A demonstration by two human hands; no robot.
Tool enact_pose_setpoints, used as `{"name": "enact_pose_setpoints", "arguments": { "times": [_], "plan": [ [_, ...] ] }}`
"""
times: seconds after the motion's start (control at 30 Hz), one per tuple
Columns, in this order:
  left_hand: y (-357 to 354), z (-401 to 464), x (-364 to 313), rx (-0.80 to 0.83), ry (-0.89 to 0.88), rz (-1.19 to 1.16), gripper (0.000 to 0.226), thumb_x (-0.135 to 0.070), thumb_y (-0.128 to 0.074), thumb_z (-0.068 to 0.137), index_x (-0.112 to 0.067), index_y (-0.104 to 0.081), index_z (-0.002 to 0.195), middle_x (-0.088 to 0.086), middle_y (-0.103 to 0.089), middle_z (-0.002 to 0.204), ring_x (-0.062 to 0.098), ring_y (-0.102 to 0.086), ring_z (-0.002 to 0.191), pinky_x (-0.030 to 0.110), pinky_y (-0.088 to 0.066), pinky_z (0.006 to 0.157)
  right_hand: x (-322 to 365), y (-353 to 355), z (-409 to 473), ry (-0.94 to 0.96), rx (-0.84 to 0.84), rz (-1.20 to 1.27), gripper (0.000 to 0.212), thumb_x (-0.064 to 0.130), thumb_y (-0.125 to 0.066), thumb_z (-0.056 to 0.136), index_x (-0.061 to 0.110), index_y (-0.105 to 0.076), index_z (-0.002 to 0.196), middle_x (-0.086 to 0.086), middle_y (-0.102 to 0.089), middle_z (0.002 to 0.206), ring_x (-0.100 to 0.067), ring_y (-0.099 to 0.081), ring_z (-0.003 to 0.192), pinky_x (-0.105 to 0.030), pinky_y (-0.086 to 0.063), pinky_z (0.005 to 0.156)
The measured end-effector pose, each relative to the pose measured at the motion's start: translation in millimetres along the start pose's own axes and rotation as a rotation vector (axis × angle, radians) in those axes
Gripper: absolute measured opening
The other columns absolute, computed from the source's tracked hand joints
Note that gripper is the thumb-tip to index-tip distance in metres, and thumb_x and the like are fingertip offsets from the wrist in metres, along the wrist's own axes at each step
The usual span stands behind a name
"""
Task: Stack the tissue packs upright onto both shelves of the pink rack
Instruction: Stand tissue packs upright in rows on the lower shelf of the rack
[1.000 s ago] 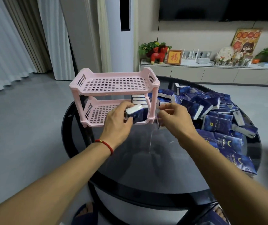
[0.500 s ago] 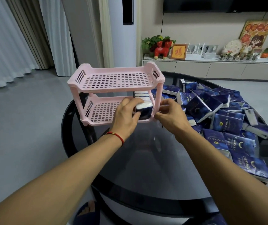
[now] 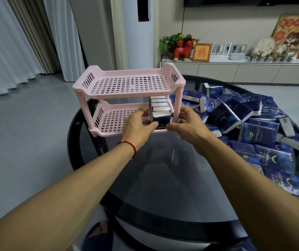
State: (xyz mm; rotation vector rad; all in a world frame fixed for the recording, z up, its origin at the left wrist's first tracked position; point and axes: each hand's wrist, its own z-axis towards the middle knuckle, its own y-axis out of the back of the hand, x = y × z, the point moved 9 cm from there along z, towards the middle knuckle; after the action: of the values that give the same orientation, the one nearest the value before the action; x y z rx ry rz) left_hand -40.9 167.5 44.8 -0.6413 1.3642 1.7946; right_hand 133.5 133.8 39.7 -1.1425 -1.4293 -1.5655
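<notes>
- The tissue pack (image 3: 161, 119) being seated stands upright at the front right corner of the pink rack's (image 3: 129, 98) lower shelf (image 3: 117, 119), white end up, dark blue face toward the person.
- It is the front one of a row of packs (image 3: 159, 105) that runs straight back along the rack's right end; so the row's long axis goes front to back, while each pack's own long axis stands vertical.
- Left hand (image 3: 139, 125): thumb on the pack's front lower edge, fingers curled round its left side, lightly gripping it.
- Right hand (image 3: 186, 124): thumb touching the pack's right lower corner, fingers wrapped near the rack's front right post; whether it grips the post I cannot tell.
- Both hands are at the pack; the left has more of it.
- My judgement: the rest of the lower shelf, left of the row, and the whole top shelf (image 3: 130, 85) remain unfilled.
- The loose heap of packs (image 3: 250, 124) lies on the tabletop (image 3: 163, 178) right of the rack, nearer the right hand.
</notes>
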Motion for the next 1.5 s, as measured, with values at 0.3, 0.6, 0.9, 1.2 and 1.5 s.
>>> {"name": "enact_pose_setpoints", "arguments": {
  "times": [0.3, 0.6, 0.9, 1.2, 1.5],
  "plan": [
    [-14, 0, -9, 0.11, -0.056, 0.271, 0.027, -0.02, -0.06, 0.101, -0.007, -0.069, 0.123, 0.013, -0.071, 0.114, 0.03, -0.065, 0.107, 0.038, -0.05, 0.094, -3, -6, 4, -0.048, 0.032, 0.101, 0.045, 0.005, -0.078, 0.082, 0.026, -0.058, 0.117, 0.012, -0.063, 0.101, -0.007, -0.06, 0.092, -0.024, -0.046, 0.074],
    [-17, -2, -10, 0.225, -0.037, 0.323, 0.036, -0.02, -0.06, 0.101, -0.012, -0.06, 0.136, 0.011, -0.067, 0.127, 0.029, -0.062, 0.114, 0.034, -0.047, 0.096, 0, -7, 3, -0.015, 0.061, 0.147, 0.037, 0.004, -0.075, 0.084, 0.035, -0.057, 0.093, 0.009, -0.067, 0.097, -0.008, -0.063, 0.09, -0.02, -0.046, 0.075],
    [-23, -5, -12, 0.262, -0.043, 0.38, 0.038, -0.016, -0.053, 0.103, -0.007, -0.051, 0.14, 0.017, -0.056, 0.136, 0.033, -0.053, 0.124, 0.039, -0.04, 0.107, 3, -4, -6, 0.002, 0.07, 0.029, 0.049, 0.007, -0.075, 0.083, 0.023, -0.06, 0.127, 0.007, -0.069, 0.106, -0.015, -0.067, 0.099, -0.029, -0.053, 0.08],
    [-27, -11, -12, 0.282, -0.005, 0.362, 0.054, -0.013, -0.055, 0.097, -0.013, -0.041, 0.149, 0.014, -0.05, 0.143, 0.032, -0.049, 0.131, 0.043, -0.038, 0.116, 11, 24, -30, 0.102, -0.048, -0.187, 0.052, 0.016, -0.074, 0.086, 0.019, -0.056, 0.135, 0.007, -0.066, 0.11, -0.018, -0.065, 0.107, -0.037, -0.056, 0.093],
    [6, -42, -19, 0.184, -0.008, 0.408, 0.065, -0.007, -0.057, 0.09, -0.006, -0.037, 0.151, 0.014, -0.045, 0.141, 0.031, -0.04, 0.134, 0.038, -0.032, 0.115, -1, 121, -53, 0.08, -0.644, -1.108, 0.035, 0.028, -0.06, 0.094, 0.01, -0.057, 0.124, -0.015, -0.059, 0.123, -0.038, -0.045, 0.117, -0.049, -0.036, 0.092]
  ]
}}
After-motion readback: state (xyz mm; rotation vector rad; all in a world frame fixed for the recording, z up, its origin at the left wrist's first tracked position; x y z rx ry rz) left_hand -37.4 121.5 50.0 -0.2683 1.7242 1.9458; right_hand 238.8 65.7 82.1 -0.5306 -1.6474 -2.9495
